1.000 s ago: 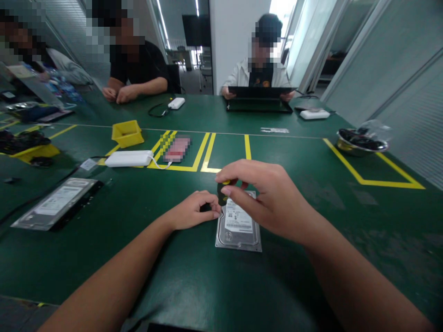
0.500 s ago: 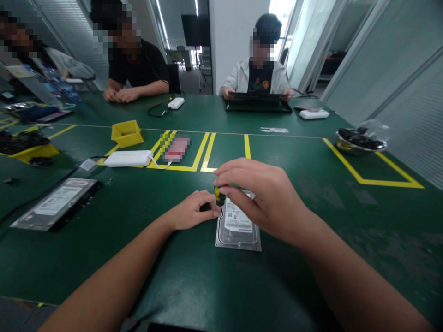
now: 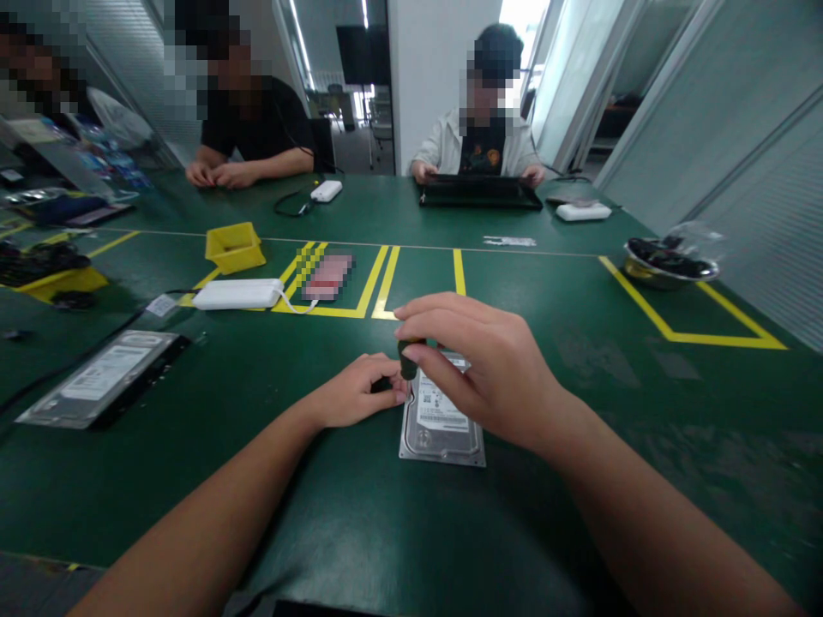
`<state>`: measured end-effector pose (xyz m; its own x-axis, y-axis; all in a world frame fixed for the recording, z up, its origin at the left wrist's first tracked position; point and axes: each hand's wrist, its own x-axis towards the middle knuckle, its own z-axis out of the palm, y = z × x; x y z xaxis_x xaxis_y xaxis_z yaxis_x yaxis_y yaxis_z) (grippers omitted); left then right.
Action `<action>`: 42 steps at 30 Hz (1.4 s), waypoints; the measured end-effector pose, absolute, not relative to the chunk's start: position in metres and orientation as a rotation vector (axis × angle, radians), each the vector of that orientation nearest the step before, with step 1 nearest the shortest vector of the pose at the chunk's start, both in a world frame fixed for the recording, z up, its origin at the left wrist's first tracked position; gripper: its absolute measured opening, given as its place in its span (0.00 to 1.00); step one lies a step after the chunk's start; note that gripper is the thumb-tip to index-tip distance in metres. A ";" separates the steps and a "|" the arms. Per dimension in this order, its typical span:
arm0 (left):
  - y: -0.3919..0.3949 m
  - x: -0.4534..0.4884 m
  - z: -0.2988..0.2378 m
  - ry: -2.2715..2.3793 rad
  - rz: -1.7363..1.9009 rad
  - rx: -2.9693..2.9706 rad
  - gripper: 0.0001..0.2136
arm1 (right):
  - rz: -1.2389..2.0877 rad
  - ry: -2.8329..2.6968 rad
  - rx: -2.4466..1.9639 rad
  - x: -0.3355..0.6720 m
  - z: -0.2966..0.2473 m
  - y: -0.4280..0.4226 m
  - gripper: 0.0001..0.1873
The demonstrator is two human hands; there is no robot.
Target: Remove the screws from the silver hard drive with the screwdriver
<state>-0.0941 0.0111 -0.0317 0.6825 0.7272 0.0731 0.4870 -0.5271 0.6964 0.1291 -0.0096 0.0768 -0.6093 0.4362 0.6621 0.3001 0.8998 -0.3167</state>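
Silver and white-labelled, a flat rectangular hard drive (image 3: 443, 428) lies inward from the near edge of the green desk (image 3: 321, 531). Screw-turning seems in hand, the next move calling for an upright shaft: the right hand (image 3: 492, 368) pinches a short dark-handled screwdriver (image 3: 407, 366); the left hand (image 3: 358, 394) curls nearly closed at the drive's left side, its hold unclear.

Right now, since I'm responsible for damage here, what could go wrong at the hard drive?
The screwdriver in the right hand might slip and jab the left hand, whose fingertips sit close to the shaft. A slip could also scratch the hard drive, since the shaft points down near its left edge.
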 end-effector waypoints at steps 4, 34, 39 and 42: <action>0.011 -0.094 -0.031 0.916 0.454 2.202 0.11 | 0.173 -2.258 -0.518 0.128 0.073 -0.006 0.08; 0.009 -0.094 -0.028 0.976 0.487 2.174 0.10 | 0.262 -2.271 -0.433 0.133 0.078 -0.007 0.15; 0.009 -0.093 -0.029 0.993 0.484 2.173 0.11 | 0.242 -2.276 -0.424 0.135 0.077 -0.007 0.17; 0.009 -0.094 -0.030 0.990 0.473 2.182 0.11 | 0.215 -2.276 -0.429 0.134 0.076 -0.006 0.16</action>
<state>-0.0937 0.0093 -0.0296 0.6437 0.7640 0.0446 0.5147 -0.4754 0.7135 0.1342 -0.0062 0.0764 -0.6281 0.3713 0.6838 0.2368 0.9284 -0.2865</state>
